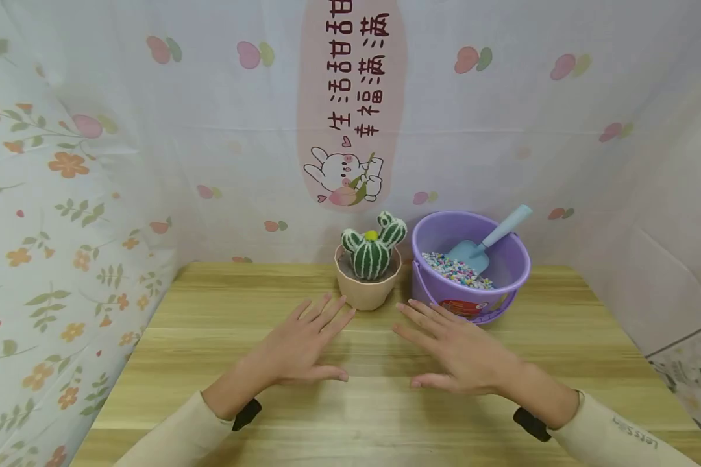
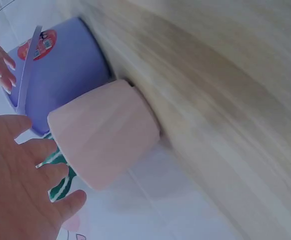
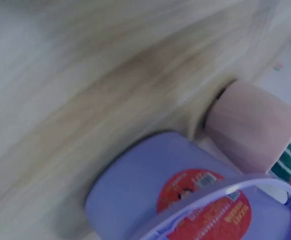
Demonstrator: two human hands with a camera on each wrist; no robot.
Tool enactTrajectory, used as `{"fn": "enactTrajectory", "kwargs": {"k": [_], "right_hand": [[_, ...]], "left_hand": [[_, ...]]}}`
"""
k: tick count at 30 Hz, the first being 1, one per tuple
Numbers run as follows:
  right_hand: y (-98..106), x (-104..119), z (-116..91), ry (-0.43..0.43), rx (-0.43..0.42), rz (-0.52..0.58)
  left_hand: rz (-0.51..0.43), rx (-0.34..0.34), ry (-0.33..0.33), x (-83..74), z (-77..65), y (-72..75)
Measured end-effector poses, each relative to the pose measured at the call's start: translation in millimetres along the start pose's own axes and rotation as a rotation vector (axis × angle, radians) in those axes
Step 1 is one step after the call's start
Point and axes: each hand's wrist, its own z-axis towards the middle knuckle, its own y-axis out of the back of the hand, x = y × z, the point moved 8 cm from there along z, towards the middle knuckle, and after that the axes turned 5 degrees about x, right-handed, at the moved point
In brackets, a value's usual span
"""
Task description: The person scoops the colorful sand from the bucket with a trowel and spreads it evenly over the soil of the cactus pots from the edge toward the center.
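We spread left hand (image 1: 304, 344) and right hand (image 1: 467, 350), gripping nothing, over the wooden desk (image 1: 210, 318). Near its back edge stand a faceted peach cactus pot (image 1: 367, 295) and round purple plastic bucket (image 1: 444, 227); room opens leftward.

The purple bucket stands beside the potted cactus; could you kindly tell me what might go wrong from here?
The light-blue scoop juts out of the purple bucket, so a bump might flick out some colourful granules. The pot stands close beside it, so shifting the bucket sideways could knock the pot and its green cactus over.
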Motion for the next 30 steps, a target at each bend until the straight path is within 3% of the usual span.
{"fn": "enactTrajectory", "kwargs": {"k": [7,16,23,30], "right_hand": [[17.9,-11.2,6.1,0.055,-0.065,-0.04],[34.7,-29.7,12.6,0.04,-0.035,-0.086],[42.2,-42.2,13.5,-0.015,-0.034,-0.094],[53.8,-62.1,7.8,-0.086,-0.093,-0.086]], "left_hand": [[0.007,-0.046,-0.011,0.5,6.3,11.2],[0.006,-0.131,-0.023,0.3,14.4,22.6],[0.01,-0.171,-0.042,-6.3,21.9,29.2],[-0.011,-0.181,-0.078,-16.2,31.9,32.2]]}}
